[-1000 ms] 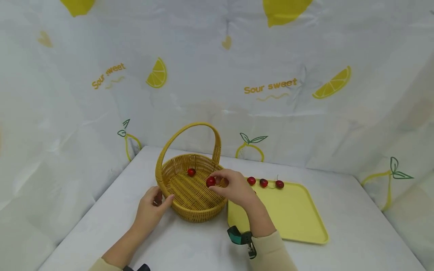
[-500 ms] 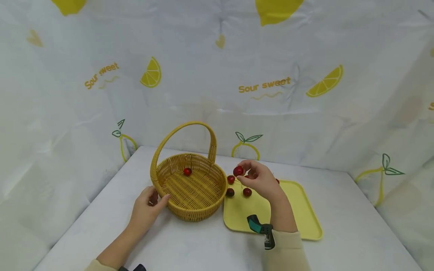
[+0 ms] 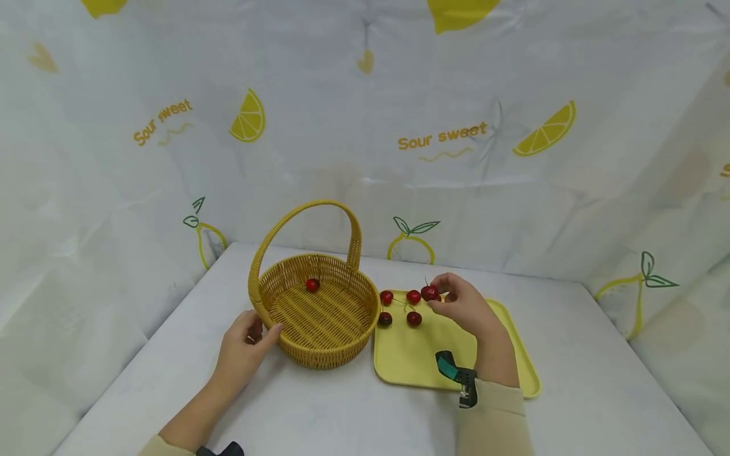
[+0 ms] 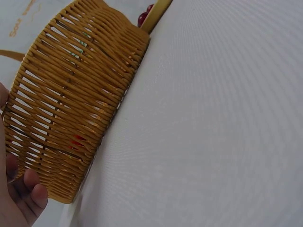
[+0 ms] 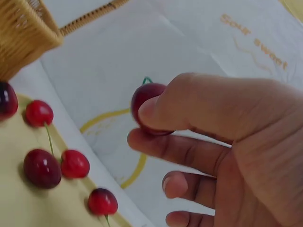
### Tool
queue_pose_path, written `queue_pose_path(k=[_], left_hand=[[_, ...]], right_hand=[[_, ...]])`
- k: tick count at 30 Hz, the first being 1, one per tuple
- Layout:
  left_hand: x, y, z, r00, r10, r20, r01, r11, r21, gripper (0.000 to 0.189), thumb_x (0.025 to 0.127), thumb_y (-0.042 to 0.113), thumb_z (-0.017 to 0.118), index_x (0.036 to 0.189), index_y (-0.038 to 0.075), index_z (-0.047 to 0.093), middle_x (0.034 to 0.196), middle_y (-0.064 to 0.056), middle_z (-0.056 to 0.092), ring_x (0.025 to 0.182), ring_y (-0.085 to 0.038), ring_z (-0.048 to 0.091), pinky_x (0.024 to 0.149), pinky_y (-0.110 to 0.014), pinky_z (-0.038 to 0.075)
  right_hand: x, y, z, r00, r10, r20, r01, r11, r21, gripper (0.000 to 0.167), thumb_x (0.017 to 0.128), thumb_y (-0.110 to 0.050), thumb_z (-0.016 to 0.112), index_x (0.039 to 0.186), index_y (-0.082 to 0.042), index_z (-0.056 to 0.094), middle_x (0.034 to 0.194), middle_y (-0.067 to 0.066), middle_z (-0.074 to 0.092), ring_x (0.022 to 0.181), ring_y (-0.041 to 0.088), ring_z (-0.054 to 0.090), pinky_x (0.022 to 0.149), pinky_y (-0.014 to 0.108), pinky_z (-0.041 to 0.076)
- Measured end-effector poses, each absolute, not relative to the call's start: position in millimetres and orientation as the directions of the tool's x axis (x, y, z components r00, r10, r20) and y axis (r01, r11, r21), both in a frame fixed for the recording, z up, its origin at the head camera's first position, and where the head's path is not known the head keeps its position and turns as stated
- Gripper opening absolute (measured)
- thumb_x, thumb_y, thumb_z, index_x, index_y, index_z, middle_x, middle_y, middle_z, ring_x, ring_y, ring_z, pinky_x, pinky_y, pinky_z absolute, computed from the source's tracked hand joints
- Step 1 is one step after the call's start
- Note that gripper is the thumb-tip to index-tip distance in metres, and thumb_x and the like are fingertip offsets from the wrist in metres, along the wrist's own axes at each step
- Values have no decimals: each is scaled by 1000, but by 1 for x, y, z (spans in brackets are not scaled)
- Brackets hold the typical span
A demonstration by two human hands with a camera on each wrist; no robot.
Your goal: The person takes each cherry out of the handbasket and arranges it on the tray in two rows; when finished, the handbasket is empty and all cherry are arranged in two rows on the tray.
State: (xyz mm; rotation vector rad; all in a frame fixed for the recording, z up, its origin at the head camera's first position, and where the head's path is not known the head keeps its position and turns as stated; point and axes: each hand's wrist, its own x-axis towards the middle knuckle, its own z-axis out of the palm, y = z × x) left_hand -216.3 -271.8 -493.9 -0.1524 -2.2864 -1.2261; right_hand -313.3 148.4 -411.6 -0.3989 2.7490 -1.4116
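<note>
My right hand [image 3: 464, 310] pinches a dark red cherry [image 3: 429, 292] between thumb and index finger, over the back of the yellow tray [image 3: 410, 361]. In the right wrist view the held cherry [image 5: 142, 97] sits in front of the white backdrop. At the left, my left hand [image 3: 242, 348] grips the side of a round wicker basket [image 3: 327, 360], thumb at the rim and curled fingers against the outer wall. One red cherry [image 3: 312, 285] lies in the basket near its back wall. Several cherries rest at the tray's back left, among them a dark one [image 5: 42, 169].
The basket's tall arched handle [image 3: 308, 206] rises above its rim. The tray stands right beside the basket on a white tabletop [image 3: 319, 411]. Behind them hangs a white cloth [image 3: 319, 145] printed with lemons.
My right hand has moved from over the basket to the right, over the back of the tray, carrying the cherry. My left hand has stayed at the basket's side.
</note>
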Motion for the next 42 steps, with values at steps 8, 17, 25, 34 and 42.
queue_pose_path(k=[8, 17, 25, 34, 42], left_hand=[[-216, -273, -494, -848, -143, 511, 345, 584, 735, 24, 94, 24, 78, 108, 9, 66, 86, -3, 51, 75, -17, 49, 61, -25, 45], [-216, -272, -495, -846, -145, 513, 348, 579, 738, 19, 93, 22, 78, 103, 14, 64, 84, -4, 50, 74, -17, 48, 59, -25, 44], [-215, -272, -494, -848, -150, 508, 341, 579, 741, 20, 93, 22, 78, 104, 13, 65, 84, -6, 51, 75, -17, 48, 60, -25, 44], [-215, -271, -493, -841, -148, 520, 355, 574, 738, 19, 93, 21, 79, 104, 14, 65, 83, -7, 51, 74, -18, 48, 59, -25, 44], [-215, -270, -493, -841, -148, 521, 356, 572, 738, 18, 93, 20, 78, 102, 13, 64, 84, -9, 51, 74, -16, 47, 60, -25, 43]], right_hand=[[-315, 172, -433, -976, -213, -39, -106, 627, -772, 36, 90, -17, 78, 119, -4, 61, 92, 8, 53, 83, 23, 48, 69, 36, 39], [-325, 180, -462, -972, -141, -189, 41, 689, -724, 34, 86, -20, 81, 112, -10, 63, 95, 11, 55, 86, 26, 49, 71, 36, 40], [-323, 178, -462, -974, -123, -189, 48, 708, -705, 36, 86, -19, 81, 115, -8, 61, 98, 13, 56, 89, 28, 50, 73, 37, 40], [-317, 175, -442, -976, -136, -173, 32, 691, -722, 51, 88, -24, 80, 127, -4, 56, 96, 13, 52, 84, 27, 47, 70, 37, 40], [-310, 153, -416, -978, -194, -71, -74, 651, -755, 50, 92, -30, 77, 128, -3, 57, 79, 7, 49, 74, 22, 45, 66, 37, 37]])
